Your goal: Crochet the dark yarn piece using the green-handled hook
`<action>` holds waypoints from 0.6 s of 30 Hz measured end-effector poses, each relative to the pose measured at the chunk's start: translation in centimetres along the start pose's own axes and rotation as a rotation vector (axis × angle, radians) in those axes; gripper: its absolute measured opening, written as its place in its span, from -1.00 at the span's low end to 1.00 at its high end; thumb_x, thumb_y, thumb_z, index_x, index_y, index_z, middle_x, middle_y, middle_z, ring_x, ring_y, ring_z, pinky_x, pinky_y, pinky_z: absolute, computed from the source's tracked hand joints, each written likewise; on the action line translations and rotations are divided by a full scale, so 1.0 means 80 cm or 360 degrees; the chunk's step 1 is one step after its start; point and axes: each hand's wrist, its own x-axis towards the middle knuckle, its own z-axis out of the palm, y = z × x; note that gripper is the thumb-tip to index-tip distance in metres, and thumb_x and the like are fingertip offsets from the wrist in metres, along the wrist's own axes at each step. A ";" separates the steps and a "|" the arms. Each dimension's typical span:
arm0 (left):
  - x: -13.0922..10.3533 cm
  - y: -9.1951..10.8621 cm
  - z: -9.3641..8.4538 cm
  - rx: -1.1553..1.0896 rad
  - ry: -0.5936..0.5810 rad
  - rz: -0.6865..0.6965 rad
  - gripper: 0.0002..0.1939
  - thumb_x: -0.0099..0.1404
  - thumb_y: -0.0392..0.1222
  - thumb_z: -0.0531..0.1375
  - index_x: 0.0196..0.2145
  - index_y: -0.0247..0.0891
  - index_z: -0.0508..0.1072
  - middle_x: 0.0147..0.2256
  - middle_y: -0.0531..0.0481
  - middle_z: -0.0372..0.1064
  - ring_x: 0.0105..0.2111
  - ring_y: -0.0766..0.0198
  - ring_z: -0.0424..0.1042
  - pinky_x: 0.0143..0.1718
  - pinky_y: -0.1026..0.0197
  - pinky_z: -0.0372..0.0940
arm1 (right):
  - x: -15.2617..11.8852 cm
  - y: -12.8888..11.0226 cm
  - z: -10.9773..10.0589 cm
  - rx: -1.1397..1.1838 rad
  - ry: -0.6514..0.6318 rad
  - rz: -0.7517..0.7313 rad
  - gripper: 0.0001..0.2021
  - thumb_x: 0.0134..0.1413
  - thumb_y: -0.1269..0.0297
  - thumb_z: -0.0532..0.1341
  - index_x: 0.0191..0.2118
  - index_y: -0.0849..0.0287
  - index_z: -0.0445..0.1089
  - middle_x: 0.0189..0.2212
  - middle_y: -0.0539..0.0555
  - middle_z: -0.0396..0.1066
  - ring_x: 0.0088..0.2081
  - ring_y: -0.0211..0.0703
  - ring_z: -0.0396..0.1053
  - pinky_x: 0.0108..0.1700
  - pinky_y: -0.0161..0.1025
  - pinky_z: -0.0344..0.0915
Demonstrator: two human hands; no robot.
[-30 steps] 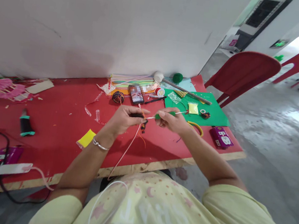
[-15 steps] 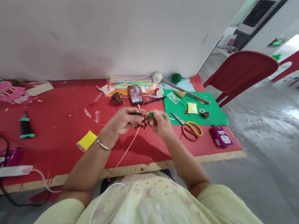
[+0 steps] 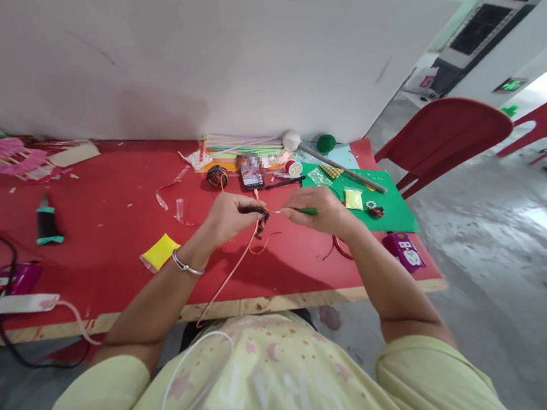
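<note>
Pinched in my left hand point(image 3: 230, 218) is a small dark-and-orange crocheted piece point(image 3: 262, 223), its lower end hanging free. My right hand point(image 3: 317, 210) grips a crochet hook point(image 3: 308, 211) with a green handle, and the thin metal tip points left at the piece, a short gap away. A multicoloured yarn ball point(image 3: 217, 176) lies behind my left hand, with a strand running toward it. A loose yarn end curls below the crocheted piece. My right hand and forearm hide most of the scissors, leaving part of a red handle loop point(image 3: 342, 247) visible.
A phone point(image 3: 251, 172) stands behind my hands, its pink cable point(image 3: 230, 278) crossing the table edge. Yellow packets point(image 3: 160, 252), a green sheet point(image 3: 396, 209) and a purple box point(image 3: 404, 251) lie around. A white board point(image 3: 172, 55) rises behind; a red chair point(image 3: 452, 136) stands right.
My right hand has drawn back to the right and turned over, with the hook now tip-left and apart from the crocheted piece. It now covers the scissors. My left hand stays nearly in place.
</note>
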 end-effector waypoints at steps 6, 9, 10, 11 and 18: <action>0.000 -0.005 0.025 -0.0675 0.0154 -0.0187 -0.57 -0.14 -0.27 0.50 -0.22 -0.34 0.67 -0.56 0.08 0.40 -0.67 0.52 0.14 -0.64 0.36 0.02 | -0.034 -0.002 0.085 -0.0717 0.0538 0.0090 -0.72 0.29 0.07 0.24 -0.08 0.10 0.59 -0.41 0.13 0.53 -0.40 -0.18 0.34 -0.37 -0.23 0.23; -0.002 -0.005 0.022 -0.0808 0.0012 -0.0288 -0.61 -0.17 -0.29 0.50 -0.29 -0.35 0.67 -0.53 0.02 0.45 -0.68 0.55 0.12 -0.65 0.37 -0.03 | -0.044 0.007 0.102 -0.0787 0.0708 -0.0002 -0.74 0.27 0.11 0.27 -0.04 0.09 0.58 -0.38 0.12 0.57 -0.39 -0.16 0.37 -0.30 -0.19 0.29; -0.003 -0.004 0.017 -0.0770 -0.0046 -0.0298 -0.62 -0.16 -0.29 0.49 -0.29 -0.35 0.67 -0.54 0.01 0.45 -0.69 0.54 0.11 -0.65 0.36 -0.03 | -0.045 0.011 0.099 -0.0758 0.0712 -0.0076 -0.75 0.26 0.13 0.28 -0.03 0.07 0.57 -0.36 0.11 0.59 -0.38 -0.15 0.39 -0.28 -0.19 0.31; -0.003 -0.004 0.011 -0.0699 -0.0112 -0.0303 -0.64 -0.14 -0.29 0.49 -0.29 -0.36 0.68 -0.56 0.01 0.44 -0.69 0.53 0.11 -0.65 0.36 -0.03 | -0.043 0.014 0.092 -0.0710 0.0682 -0.0164 -0.76 0.26 0.14 0.28 -0.03 0.05 0.57 -0.34 0.10 0.60 -0.37 -0.15 0.41 -0.27 -0.18 0.33; 0.002 0.010 -0.008 0.0079 -0.0304 -0.0138 -0.80 -0.07 -0.36 0.38 -0.39 -0.33 0.70 -0.58 -0.05 0.47 -0.62 0.37 0.27 -0.60 0.32 0.10 | -0.020 -0.004 0.020 -0.0345 0.0111 -0.0247 -0.77 0.26 0.07 0.26 -0.13 0.02 0.61 -0.34 0.08 0.62 -0.33 -0.11 0.43 -0.22 -0.15 0.35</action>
